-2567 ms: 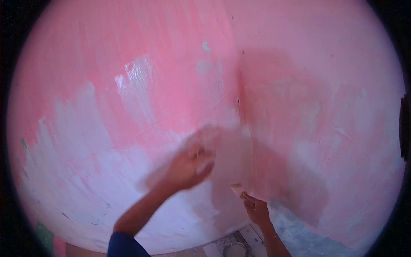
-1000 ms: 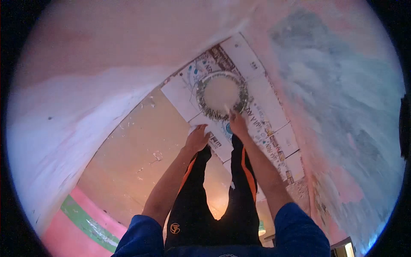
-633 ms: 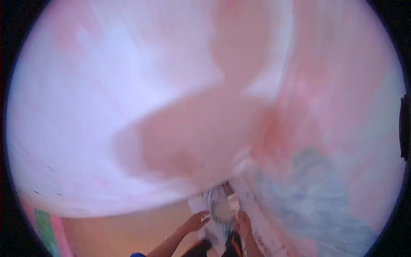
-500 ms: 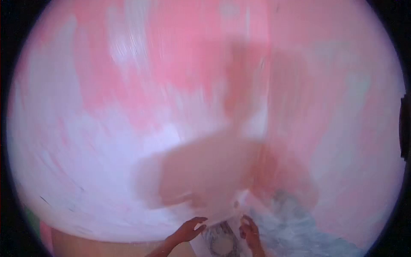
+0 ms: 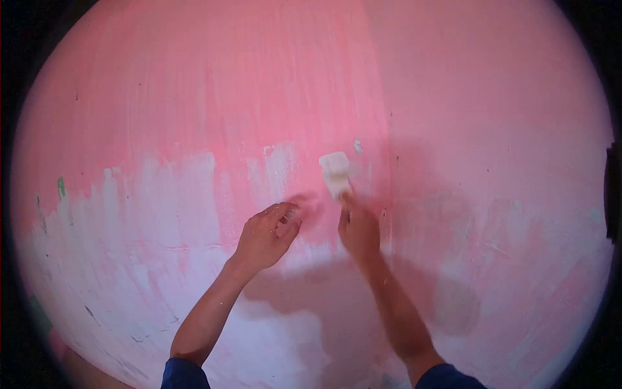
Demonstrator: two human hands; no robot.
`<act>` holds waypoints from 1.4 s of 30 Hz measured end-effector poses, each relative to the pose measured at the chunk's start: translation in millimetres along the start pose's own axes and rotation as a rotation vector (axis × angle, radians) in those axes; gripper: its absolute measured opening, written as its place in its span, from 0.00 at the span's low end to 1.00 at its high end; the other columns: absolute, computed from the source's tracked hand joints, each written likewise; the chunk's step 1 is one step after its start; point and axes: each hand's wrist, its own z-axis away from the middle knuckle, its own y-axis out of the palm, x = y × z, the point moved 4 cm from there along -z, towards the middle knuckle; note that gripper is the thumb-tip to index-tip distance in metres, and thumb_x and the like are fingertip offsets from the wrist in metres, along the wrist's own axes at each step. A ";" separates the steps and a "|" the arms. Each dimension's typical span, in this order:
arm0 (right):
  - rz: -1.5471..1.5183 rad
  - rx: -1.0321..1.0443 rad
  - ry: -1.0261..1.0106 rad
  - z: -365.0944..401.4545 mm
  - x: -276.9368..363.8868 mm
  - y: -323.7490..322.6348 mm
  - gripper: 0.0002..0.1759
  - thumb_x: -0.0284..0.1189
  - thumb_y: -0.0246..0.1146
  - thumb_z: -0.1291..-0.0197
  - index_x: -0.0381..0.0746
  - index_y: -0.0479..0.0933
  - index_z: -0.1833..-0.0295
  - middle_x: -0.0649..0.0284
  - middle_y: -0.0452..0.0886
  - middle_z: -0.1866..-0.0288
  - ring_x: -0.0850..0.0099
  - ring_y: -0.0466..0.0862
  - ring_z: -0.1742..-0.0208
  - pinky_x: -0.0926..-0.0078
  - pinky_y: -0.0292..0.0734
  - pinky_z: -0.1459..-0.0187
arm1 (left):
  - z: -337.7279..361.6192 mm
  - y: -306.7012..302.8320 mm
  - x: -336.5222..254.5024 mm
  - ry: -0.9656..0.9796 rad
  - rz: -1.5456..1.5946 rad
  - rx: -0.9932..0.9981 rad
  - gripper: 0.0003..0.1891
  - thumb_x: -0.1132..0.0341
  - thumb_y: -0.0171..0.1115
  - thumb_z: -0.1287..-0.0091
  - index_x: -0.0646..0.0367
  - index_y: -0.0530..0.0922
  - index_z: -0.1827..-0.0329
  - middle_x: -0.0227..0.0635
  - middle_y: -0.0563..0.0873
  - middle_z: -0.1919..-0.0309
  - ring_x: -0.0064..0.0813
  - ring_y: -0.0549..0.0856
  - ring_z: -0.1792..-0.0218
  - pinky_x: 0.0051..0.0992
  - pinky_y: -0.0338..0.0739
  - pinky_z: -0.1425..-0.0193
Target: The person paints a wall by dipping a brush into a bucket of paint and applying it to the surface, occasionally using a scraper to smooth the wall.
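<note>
- Head view: the right hand (image 5: 361, 230) is closed around the handle of the brush (image 5: 335, 172).
- Brush: raised in front of the pink wall (image 5: 278, 84), head up and tilted slightly left, coated white. Contact with the wall cannot be determined.
- Left hand (image 5: 264, 236): fingers curled, thumb below them, positioned left of the brush and apart from it. Whether it pinches anything cannot be determined.
- White coating (image 5: 188, 279): covers the lower wall unevenly, with a ragged, streaked upper edge.
- Corner (image 5: 390, 162): vertical, just right of the brush.
- Blue sleeves (image 5: 184, 374): visible at the lower edge.
</note>
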 end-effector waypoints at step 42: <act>0.552 0.408 -0.222 -46.9 3.6 -60.1 0.14 0.32 0.52 0.42 0.36 0.80 0.67 0.53 0.82 0.69 0.59 0.83 0.65 0.60 0.77 0.60 | -5.9 11.9 -4.2 0.024 -0.133 0.198 0.13 0.62 0.59 0.40 0.57 0.76 0.54 0.39 0.83 0.72 0.35 0.84 0.71 0.32 0.77 0.67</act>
